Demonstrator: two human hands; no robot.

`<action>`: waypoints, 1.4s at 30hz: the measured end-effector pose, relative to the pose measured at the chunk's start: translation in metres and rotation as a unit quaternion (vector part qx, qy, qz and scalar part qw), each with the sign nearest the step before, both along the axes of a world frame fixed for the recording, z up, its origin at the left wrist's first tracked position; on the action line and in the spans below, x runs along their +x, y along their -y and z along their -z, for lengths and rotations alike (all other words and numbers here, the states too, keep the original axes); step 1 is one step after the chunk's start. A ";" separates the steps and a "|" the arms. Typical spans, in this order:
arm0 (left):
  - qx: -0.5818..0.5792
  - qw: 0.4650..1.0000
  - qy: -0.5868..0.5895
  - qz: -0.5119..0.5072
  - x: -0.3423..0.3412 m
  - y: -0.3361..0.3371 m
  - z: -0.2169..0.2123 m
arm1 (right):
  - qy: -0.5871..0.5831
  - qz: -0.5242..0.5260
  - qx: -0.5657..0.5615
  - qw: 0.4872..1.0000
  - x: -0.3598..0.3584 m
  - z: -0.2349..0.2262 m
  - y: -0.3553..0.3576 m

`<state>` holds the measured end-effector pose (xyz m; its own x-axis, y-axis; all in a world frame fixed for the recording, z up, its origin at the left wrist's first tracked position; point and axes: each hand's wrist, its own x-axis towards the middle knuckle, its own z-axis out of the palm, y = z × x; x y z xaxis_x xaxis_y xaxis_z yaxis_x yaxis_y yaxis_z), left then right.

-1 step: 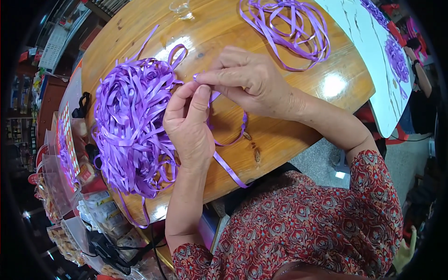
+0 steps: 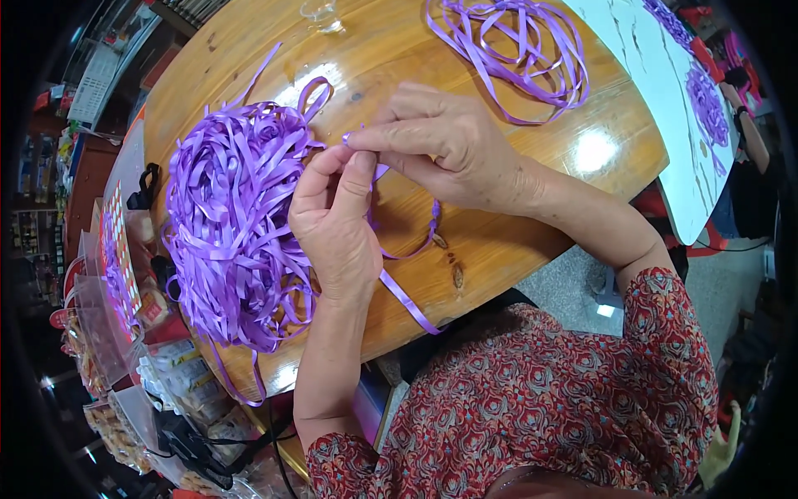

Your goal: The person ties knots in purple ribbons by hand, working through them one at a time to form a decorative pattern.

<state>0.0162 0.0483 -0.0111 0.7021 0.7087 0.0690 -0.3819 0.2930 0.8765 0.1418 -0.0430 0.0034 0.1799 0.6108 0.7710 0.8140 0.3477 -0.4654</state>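
Note:
Over the wooden table, my left hand point(image 2: 338, 220) pinches a purple ribbon point(image 2: 407, 301) between thumb and forefinger. Its tail hangs below my hands toward the near table edge, and a knotted part lies to the right. My right hand point(image 2: 453, 145) meets the left fingertips, its fingers closed on the same ribbon; a small bit of it shows at the tips. The exact fold between the fingers is hidden. Just left of my left hand lies a big tangled heap of purple ribbon point(image 2: 233, 224), with a loop and a loose end sticking out at its far side.
A looser coil of purple ribbon point(image 2: 573, 66) lies at the far right of the wooden table point(image 2: 490, 249). A clear glass point(image 2: 322, 15) stands at the far edge. To the right is a white marbled table point(image 2: 682, 166) with more ribbon and another person's arm point(image 2: 755, 141). Packaged goods point(image 2: 179, 370) crowd the left.

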 end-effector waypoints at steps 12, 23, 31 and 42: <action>-0.004 0.999 -0.026 0.027 -0.003 -0.004 -0.007 | -0.268 -0.102 -0.171 0.943 0.007 -0.006 0.007; -0.001 0.993 -0.073 0.089 -0.012 -0.013 -0.015 | 0.141 -0.003 0.063 0.988 0.008 -0.001 0.001; -0.013 0.984 -0.094 0.154 -0.012 -0.017 -0.020 | 0.153 -0.032 0.060 0.986 0.023 -0.006 0.001; 0.095 0.993 -0.059 0.032 -0.011 -0.008 -0.012 | -0.023 -0.048 0.016 0.998 0.011 -0.015 0.011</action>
